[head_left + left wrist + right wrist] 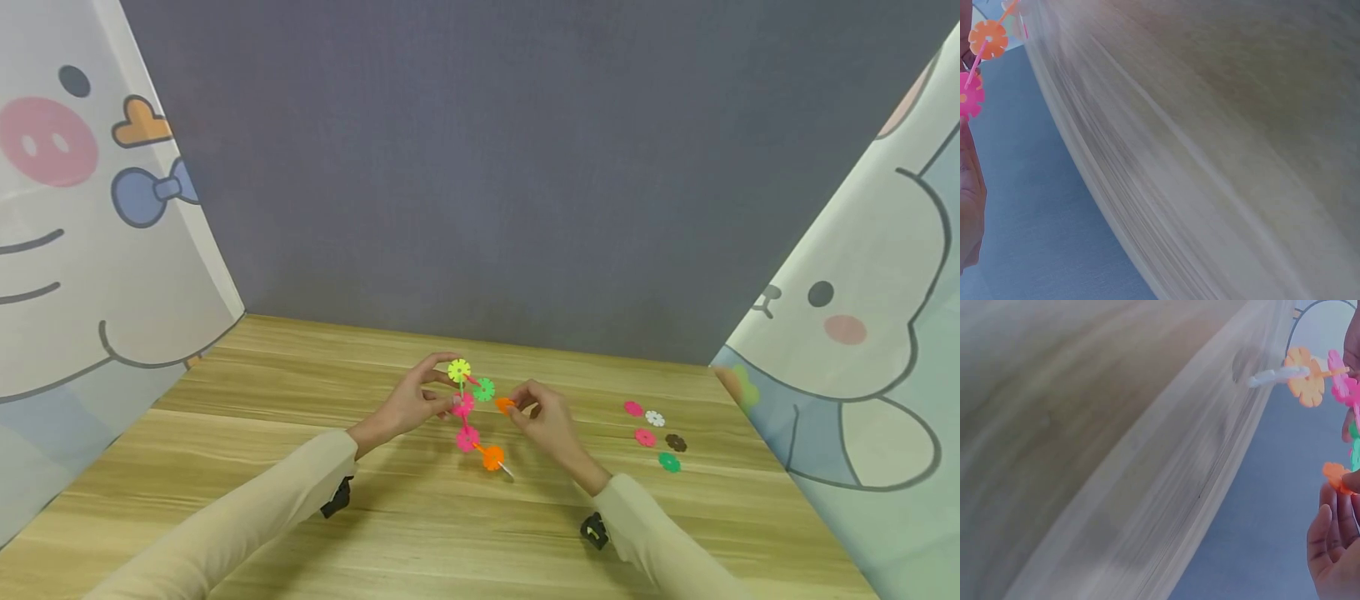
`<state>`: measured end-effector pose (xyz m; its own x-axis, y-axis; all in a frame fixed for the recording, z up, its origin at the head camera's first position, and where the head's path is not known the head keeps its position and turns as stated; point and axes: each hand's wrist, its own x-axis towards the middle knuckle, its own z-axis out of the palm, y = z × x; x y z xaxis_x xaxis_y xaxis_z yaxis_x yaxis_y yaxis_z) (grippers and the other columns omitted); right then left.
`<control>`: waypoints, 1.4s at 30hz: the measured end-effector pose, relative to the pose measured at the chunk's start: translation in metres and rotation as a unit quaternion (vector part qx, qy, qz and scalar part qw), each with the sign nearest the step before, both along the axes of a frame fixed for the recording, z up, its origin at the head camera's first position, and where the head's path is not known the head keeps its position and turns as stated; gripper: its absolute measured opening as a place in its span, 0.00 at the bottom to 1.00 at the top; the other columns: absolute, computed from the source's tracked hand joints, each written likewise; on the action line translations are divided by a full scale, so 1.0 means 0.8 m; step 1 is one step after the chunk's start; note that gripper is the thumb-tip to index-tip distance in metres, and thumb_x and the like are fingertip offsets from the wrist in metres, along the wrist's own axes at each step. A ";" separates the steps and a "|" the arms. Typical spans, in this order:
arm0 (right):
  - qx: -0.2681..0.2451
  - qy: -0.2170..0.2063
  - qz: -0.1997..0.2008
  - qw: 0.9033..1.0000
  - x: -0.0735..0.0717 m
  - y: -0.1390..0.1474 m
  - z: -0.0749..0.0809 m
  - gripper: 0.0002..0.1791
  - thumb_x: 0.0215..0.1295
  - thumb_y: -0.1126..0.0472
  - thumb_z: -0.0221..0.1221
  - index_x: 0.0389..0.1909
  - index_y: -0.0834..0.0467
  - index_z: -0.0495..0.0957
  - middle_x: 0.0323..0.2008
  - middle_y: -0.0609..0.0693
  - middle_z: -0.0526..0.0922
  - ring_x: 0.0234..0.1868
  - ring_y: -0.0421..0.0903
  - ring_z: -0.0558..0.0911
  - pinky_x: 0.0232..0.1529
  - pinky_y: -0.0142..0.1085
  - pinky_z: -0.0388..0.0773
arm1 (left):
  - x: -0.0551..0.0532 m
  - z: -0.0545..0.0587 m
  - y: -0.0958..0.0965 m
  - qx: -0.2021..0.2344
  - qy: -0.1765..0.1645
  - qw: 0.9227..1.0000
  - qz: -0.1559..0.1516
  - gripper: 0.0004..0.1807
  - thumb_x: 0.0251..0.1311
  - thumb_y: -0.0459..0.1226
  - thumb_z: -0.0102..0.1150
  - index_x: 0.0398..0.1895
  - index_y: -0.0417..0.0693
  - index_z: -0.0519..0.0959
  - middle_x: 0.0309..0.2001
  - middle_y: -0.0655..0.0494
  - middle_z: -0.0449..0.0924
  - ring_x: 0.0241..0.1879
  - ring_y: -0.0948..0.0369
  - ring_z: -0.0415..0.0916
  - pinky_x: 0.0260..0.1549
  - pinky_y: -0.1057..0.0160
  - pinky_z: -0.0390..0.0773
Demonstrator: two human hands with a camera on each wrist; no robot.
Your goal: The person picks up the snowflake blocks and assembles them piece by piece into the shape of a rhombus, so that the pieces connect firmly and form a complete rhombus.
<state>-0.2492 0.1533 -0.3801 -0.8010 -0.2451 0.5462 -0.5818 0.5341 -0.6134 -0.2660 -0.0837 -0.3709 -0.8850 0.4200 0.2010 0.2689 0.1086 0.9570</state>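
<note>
Pinching an orange notched disc (504, 405), the right hand (549, 423) hung near a linked disc chain (468, 439), which I saw the left hand (411, 403) gripping.

Head view: from above, farthest back, facing forward-down over pale wooden table (420, 533). Left, right wrist views: near, tilted; share linked pink-and-orange flower-shaped plastic discs (468, 439), upper left and right edge respectively.

A wooden desk (427, 542) with stripy lines.
On its right side lie two pink discs (645, 437), a white disc (655, 419), a brown disc (676, 442) and a green disc (670, 462), close together.
</note>
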 end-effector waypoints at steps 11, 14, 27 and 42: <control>-0.008 0.043 -0.008 0.999 -0.003 -0.009 -0.005 0.09 0.46 0.73 0.64 0.26 0.60 0.76 0.23 0.49 0.80 0.25 0.42 0.78 0.17 0.27 0.70 | 0.002 0.002 0.002 0.000 -0.006 1.000 0.005 0.35 0.55 0.26 0.57 0.64 0.60 0.60 0.52 0.35 0.70 0.34 0.36 0.77 0.34 0.42 0.78; -0.009 0.056 -0.006 0.998 -0.003 -0.010 -0.005 0.09 0.45 0.74 0.65 0.26 0.60 0.76 0.23 0.50 0.80 0.25 0.43 0.78 0.17 0.26 0.69 | 0.001 0.001 0.001 0.001 -0.008 1.000 0.006 0.35 0.55 0.26 0.57 0.64 0.60 0.60 0.51 0.36 0.70 0.34 0.35 0.77 0.34 0.42 0.78; -0.010 0.062 -0.010 0.998 -0.004 -0.011 -0.005 0.09 0.46 0.75 0.63 0.26 0.61 0.76 0.23 0.53 0.80 0.25 0.46 0.79 0.17 0.24 0.68 | 0.002 0.004 0.001 0.001 -0.015 1.000 0.006 0.35 0.55 0.27 0.58 0.64 0.59 0.60 0.52 0.34 0.70 0.34 0.34 0.76 0.35 0.40 0.78; 0.017 0.120 -0.021 0.992 -0.006 -0.012 -0.007 0.10 0.44 0.75 0.64 0.26 0.60 0.76 0.24 0.51 0.80 0.25 0.43 0.79 0.15 0.23 0.68 | -0.001 0.004 0.000 0.008 -0.021 1.000 -0.009 0.36 0.56 0.28 0.58 0.66 0.55 0.57 0.54 0.31 0.68 0.27 0.54 0.80 0.32 0.46 0.80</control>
<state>-0.2543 0.1439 -0.3856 -0.6588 -0.2357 0.7144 -0.6854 0.5796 -0.4408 -0.2668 -0.0837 -0.3673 -0.8854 0.4321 0.1713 0.2304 0.0881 0.9691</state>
